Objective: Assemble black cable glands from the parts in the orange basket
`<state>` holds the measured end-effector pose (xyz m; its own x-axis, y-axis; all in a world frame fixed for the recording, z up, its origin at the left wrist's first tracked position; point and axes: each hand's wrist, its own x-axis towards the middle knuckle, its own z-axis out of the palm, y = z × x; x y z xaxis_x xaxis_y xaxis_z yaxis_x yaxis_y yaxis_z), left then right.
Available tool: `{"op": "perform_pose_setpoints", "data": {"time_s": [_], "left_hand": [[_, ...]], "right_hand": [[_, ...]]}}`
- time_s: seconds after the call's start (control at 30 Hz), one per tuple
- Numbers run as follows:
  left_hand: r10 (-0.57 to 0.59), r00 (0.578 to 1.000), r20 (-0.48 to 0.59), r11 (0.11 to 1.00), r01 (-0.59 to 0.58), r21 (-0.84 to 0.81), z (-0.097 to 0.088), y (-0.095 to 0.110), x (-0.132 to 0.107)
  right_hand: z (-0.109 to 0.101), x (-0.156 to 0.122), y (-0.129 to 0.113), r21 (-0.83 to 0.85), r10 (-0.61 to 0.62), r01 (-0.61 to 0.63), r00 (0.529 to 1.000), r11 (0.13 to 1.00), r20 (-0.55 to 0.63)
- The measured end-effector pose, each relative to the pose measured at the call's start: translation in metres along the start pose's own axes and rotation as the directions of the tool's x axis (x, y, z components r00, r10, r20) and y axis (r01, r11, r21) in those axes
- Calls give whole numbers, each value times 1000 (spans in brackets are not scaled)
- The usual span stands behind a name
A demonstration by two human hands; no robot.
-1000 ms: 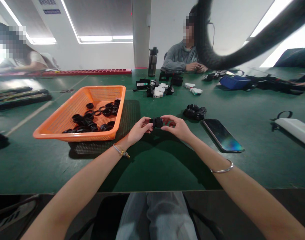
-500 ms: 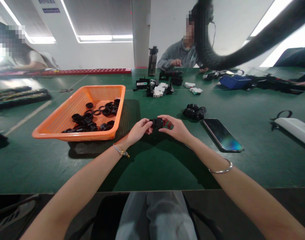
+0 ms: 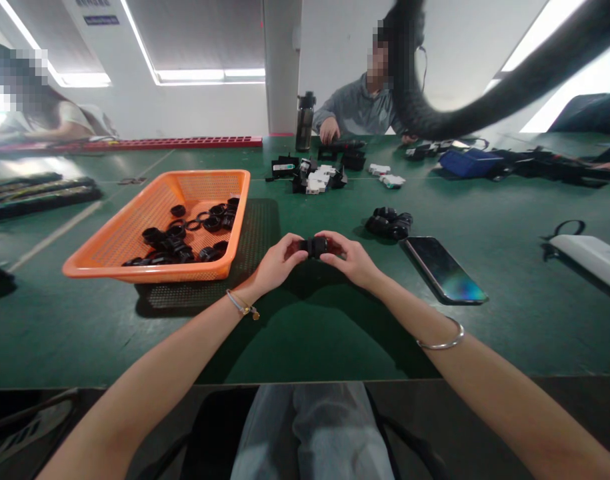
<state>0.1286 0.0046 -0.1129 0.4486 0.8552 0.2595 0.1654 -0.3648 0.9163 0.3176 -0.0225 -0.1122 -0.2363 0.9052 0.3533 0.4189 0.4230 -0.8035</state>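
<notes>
Between my two hands, just above the green table, is a small black cylindrical plastic part (image 3: 313, 248). My left hand (image 3: 281, 261) pinches its left end between thumb and fingers. At the other end my right hand (image 3: 352, 259) grips it the same way, thumb below and fingers above. The part's finer details are too dark to make out. An orange basket (image 3: 149, 272) stands left of my left hand, with several black rings and round parts (image 3: 167, 247) inside. Beyond my right hand lies a small heap of black round parts (image 3: 389, 223).
A phone (image 3: 445, 270) lies right of my right forearm, and a white device with a strap (image 3: 592, 260) is further right. White and black parts (image 3: 322, 177), a dark bottle (image 3: 305, 121) and a blue bin (image 3: 469, 163) stand further back. Across the table sits a person in grey (image 3: 357, 107).
My right fingers have closed in on the black part's right end, and my left grip has shifted along it. Across the table, the person's hand has moved left and down to the dark items.
</notes>
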Motion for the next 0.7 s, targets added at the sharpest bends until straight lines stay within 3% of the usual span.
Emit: {"op": "perform_pose_setpoints", "data": {"time_s": [0.13, 0.27, 0.37, 0.47, 0.7], "left_hand": [[90, 996, -28, 982, -84, 168, -3, 9, -3], [113, 993, -39, 976, -104, 191, -4, 10, -3], [60, 998, 3, 997, -60, 45, -2, 3, -1], [-3, 994, 113, 993, 17, -118, 1, -5, 0], [-9, 990, 140, 997, -2, 83, 1, -4, -3]], "right_hand": [[2, 0, 1, 91, 40, -41, 999, 995, 19], [5, 1, 2, 100, 46, -50, 998, 994, 40], [6, 1, 0, 11, 3, -4, 999, 1000, 32], [6, 0, -2, -101, -93, 95, 995, 990, 25], [5, -2, -1, -235, -204, 213, 977, 948, 62]]}}
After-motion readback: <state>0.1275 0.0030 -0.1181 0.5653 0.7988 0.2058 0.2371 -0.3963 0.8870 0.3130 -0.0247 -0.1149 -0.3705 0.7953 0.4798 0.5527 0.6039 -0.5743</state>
